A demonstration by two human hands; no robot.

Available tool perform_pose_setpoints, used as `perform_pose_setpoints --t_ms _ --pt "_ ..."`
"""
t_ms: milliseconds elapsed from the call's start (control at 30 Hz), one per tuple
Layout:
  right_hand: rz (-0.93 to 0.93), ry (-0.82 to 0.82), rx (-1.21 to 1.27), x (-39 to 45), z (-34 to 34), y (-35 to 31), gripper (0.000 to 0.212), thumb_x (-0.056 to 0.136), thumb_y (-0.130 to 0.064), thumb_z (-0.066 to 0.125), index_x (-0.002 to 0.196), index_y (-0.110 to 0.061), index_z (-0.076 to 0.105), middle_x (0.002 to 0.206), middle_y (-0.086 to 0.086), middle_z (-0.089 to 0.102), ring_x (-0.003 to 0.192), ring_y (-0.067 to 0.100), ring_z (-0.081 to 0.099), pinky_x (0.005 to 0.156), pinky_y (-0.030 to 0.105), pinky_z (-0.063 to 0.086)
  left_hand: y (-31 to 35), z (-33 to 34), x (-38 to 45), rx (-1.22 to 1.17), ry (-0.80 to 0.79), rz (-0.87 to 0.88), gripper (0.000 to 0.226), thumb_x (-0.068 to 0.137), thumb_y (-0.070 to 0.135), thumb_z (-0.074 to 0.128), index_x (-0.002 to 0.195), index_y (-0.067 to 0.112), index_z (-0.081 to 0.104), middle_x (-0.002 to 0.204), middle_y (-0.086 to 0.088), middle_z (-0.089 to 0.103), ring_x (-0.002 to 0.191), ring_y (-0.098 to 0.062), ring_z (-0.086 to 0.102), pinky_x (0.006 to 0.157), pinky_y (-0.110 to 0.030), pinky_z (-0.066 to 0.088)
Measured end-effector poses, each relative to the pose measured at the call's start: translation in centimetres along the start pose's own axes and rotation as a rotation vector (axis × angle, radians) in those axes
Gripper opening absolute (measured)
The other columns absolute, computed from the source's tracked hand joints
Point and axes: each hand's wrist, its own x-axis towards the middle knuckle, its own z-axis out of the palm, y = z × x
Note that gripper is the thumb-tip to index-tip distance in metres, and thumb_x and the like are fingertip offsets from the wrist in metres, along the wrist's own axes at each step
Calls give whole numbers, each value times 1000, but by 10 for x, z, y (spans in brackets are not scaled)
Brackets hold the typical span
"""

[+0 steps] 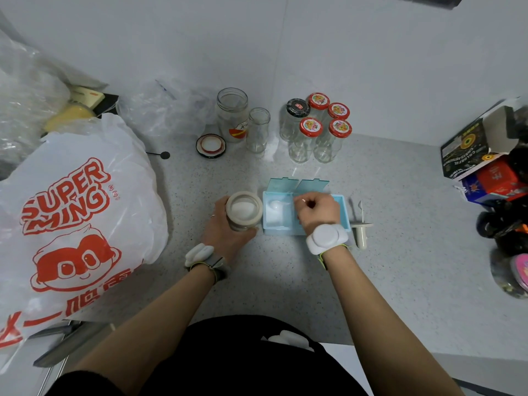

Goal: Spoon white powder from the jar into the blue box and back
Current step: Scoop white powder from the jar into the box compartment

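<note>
A glass jar (244,210) with a beige rim holds white powder and stands on the counter. My left hand (225,232) grips it round its side. Just right of it lies the blue box (344,208), both clear lids flipped open at the back. Its left compartment holds white powder. My right hand (317,210) hovers over the box and pinches the handle of a small white spoon (276,205), whose bowl sits over the left compartment's powder.
A big white shopping bag (77,212) fills the left. Two open glass jars (232,117), a loose lid (211,145) and several capped jars (314,130) stand behind. A beige lid with a spoon (360,224) lies right of the box. Cardboard boxes (483,158) crowd the right edge.
</note>
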Motion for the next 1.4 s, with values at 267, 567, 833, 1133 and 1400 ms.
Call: perform_pose_setpoints --t_ms 267,567,833,1133,1400 --pt "-230 -227 -276 1 15 10 14 85 -14 63 89 -11 76 91 17 69 88 35 62 76 27 40 4 -1 -2 -12 -3 26 76 69 30 86 126 32 35 119 9 53 104 -11 55 84 -26 44" --pt "-93 -284 -198 6 8 9 16 87 -18 63 85 -7 74 85 12 73 82 24 63 78 21 46 5 -2 -2 -17 -16 10 77 68 31 85 123 39 32 116 14 52 101 -6 54 78 -14 39" --pt "270 -168 246 2 5 12 28 86 -9 60 58 -9 63 51 6 54 30 11 43 35 21 45 5 -2 -2 -9 -10 22 77 69 30 85 122 38 31 115 14 51 100 -8 53 79 -18 40" --pt "279 -115 420 2 0 16 29 87 -2 55 59 -7 59 53 9 52 30 9 41 33 19 42 4 -1 -2 -25 7 12 81 67 31 86 131 26 38 115 13 54 99 -6 55 73 -6 37" --pt "258 -68 466 4 -7 16 26 86 -6 59 60 -9 61 54 6 55 34 12 43 36 21 44 6 -1 -3 -18 7 12 78 68 35 85 129 32 36 113 16 54 95 -3 54 72 -7 37"
